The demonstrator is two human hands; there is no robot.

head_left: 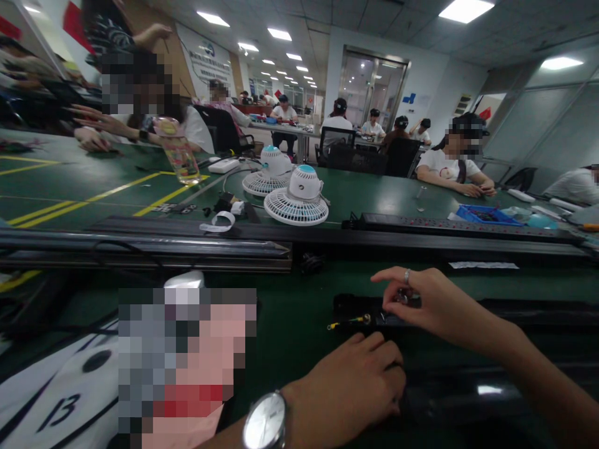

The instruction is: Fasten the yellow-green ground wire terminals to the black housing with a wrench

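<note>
My right hand, with a ring on one finger, is raised over a long black housing. Its index finger reaches out to the left and the other fingers curl in. Something small and shiny shows between them, too small to name. A short yellow-and-green wire with a ring terminal sticks out at the housing's left end. Nearer to me, my left hand, wearing a silver watch, is palm down with bent fingers. They curl over at a dark glossy piece; what they grip is hidden.
Long metal bars and a black power strip cross the bench behind. Beyond them are white fans, a bottle and a blue tray. A white bag lies at left. Co-workers sit across the bench.
</note>
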